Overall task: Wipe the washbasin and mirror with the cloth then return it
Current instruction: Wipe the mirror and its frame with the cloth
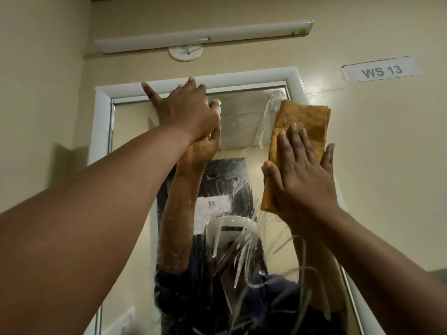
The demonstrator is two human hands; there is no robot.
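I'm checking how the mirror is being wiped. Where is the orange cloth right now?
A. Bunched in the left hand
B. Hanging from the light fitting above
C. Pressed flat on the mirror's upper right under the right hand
C: the right hand lies with straight fingers on the orange cloth, flat against the mirror; the left hand holds no cloth.

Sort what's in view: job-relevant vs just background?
Job:
cloth, pressed flat on the glass by the right hand
mirror, streaked
left hand, resting at the mirror's top frame

Background:
WS 13 label
light fitting
round wall plate
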